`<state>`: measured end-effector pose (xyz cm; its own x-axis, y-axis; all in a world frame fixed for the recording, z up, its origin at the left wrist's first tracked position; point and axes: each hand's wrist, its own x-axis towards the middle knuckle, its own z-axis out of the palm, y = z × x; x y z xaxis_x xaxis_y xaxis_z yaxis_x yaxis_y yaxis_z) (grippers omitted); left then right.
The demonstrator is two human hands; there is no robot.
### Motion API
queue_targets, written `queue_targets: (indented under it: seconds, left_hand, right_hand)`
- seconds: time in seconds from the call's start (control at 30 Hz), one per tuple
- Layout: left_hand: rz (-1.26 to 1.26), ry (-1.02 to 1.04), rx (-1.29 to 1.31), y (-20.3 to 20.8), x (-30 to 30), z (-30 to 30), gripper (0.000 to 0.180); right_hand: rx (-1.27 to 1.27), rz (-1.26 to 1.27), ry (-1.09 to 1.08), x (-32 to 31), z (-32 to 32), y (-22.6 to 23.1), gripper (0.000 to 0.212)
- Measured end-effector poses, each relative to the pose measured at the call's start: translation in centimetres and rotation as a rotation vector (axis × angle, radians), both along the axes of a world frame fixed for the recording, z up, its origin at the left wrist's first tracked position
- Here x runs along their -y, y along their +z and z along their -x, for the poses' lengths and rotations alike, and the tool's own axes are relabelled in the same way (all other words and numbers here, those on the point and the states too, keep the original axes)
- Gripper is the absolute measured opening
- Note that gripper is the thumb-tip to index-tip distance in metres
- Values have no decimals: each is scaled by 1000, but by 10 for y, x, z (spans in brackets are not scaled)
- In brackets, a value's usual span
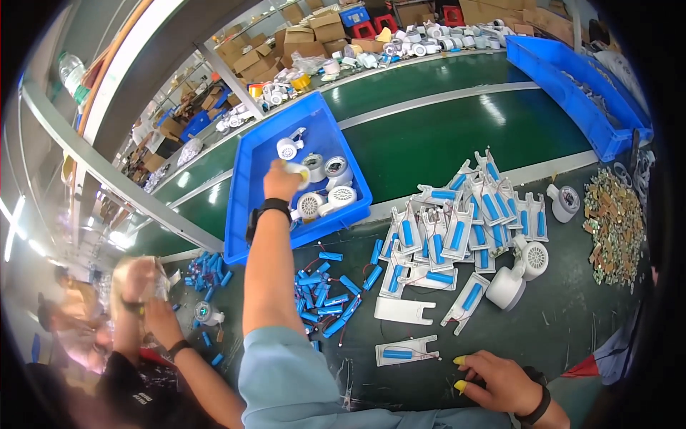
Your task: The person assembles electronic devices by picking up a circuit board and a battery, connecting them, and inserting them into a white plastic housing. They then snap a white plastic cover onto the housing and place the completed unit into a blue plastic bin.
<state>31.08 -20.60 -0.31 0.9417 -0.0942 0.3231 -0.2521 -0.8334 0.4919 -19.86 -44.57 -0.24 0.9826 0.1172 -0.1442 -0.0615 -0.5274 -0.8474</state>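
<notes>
A white round unit (294, 169) is in the grip of the person's left hand (281, 183), inside the outline of a blue bin (247, 171). The left fingers are closed on the unit, slightly blurred; whether it touches the bin's floor cannot be told. Around it in the bin lie several more white units (342, 196), some showing round grilles.

The person's right hand (504, 385) is low on the right, at the dark tabletop (543, 336), holding nothing. Its thumb and forefinger wear yellow tip covers and are spread apart. Just to their left lies a white panel (426, 347) carrying a blue cylinder, with a plain white plate (404, 310) beyond it.

Farther up the tabletop is a heap of similar panels with blue cylinders (458, 235). Loose blue cylinders with thin wires (314, 294) lie to its left; a pile of small circuit boards (613, 227) is at far right.

Behind runs a green conveyor belt (450, 139). At left, a blurred co-worker (164, 325) works at the same tabletop.
</notes>
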Motion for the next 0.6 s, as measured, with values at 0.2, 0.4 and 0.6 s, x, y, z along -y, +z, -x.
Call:
queue_targets:
  seconds: [0.2,0.4,0.6]
  left_hand:
    - [576,-354,83,58,-34,71,64]
    - [838,-623,47,98,-37,212,66]
    - [894,-827,-113,99,-35,308,68]
  right_hand:
    - [61,-10,18,-3,5,-5,37]
    - [138,-196,-84,-14,5,-2,37]
    - [172,-360,-46,-28,5,6,61]
